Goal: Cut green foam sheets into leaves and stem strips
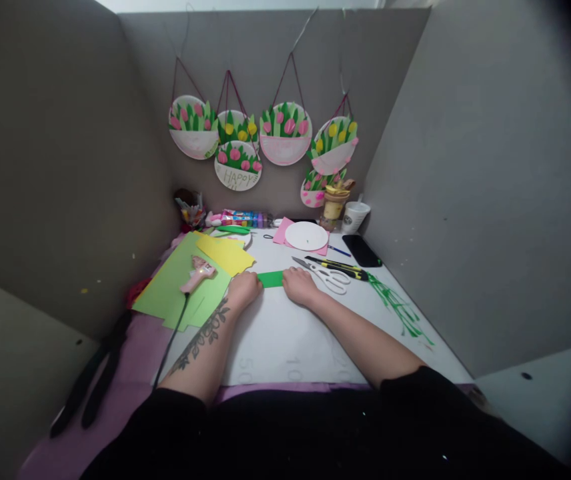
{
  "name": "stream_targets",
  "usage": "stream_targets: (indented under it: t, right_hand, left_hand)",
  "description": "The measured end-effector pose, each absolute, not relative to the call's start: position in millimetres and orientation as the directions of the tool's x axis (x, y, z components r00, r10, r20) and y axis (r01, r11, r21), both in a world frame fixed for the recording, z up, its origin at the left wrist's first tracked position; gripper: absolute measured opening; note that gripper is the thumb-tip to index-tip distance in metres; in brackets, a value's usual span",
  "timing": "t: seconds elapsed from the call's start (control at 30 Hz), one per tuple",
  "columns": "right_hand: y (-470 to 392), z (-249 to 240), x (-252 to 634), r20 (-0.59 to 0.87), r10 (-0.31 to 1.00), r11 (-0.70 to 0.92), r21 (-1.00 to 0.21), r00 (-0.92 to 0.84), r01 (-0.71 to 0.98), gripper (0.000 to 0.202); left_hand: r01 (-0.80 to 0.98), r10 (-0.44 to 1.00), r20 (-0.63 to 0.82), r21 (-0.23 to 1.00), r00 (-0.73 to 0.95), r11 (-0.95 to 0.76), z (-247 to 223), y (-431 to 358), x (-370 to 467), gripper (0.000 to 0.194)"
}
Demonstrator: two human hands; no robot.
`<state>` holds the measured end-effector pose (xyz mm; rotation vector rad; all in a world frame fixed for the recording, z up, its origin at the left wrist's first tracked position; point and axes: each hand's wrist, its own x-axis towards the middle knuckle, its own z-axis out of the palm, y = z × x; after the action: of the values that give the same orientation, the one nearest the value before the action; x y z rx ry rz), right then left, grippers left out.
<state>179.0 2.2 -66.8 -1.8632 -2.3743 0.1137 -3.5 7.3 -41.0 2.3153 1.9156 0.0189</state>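
A strip of green paper [271, 279] stretches flat between my two hands over the white work surface. My left hand [245, 291] is closed on its left end, and my right hand [299, 285] is closed on the right end; the fingertips are mostly hidden from me. White-handled scissors [334, 279] lie just right of my right hand, with a black and yellow utility knife [338, 267] beside them. Left of my left hand, a pink glue gun [198, 275] rests on light green paper sheets [163, 283], near a yellow sheet [225, 252].
Thin green paper scraps [400, 307] lie at the right, below a black phone [362, 251]. Farther back are a white paper disc [306, 236] on pink paper and a white cup [355, 217]. Decorated paper plates [285, 149] hang on the back panel. Grey panels enclose both sides.
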Motion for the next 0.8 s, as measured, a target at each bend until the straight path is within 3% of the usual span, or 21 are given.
stream_targets:
  t: [0.33,0.53,0.67,0.8]
  right_hand:
    - [6.0,-73.4,198.6,0.054,0.985,0.173,-0.261,-0.164,0.950,0.024]
    - [10.3,-82.2,205.1,0.134,0.982,0.169,-0.346,-0.130,0.923,0.025]
    - [18.0,-91.9,216.8,0.197,0.969,0.230,-0.522,-0.146,0.822,0.028]
    - [18.1,-91.8,221.9,0.211,0.948,0.317,-0.527,-0.240,0.789,0.025]
  left_hand:
    - [0.978,0.987,-0.141,0.205,0.076,-0.046,-39.4,5.7,-22.3,0.024]
    - [0.957,0.985,-0.069,0.254,0.160,-0.137,-44.8,4.2,-25.4,0.025]
    - [0.947,0.989,-0.041,0.295,0.145,-0.127,-45.6,4.3,-25.1,0.027]
    - [0.929,0.991,0.008,0.348,0.130,-0.125,-42.5,6.3,-26.2,0.032]
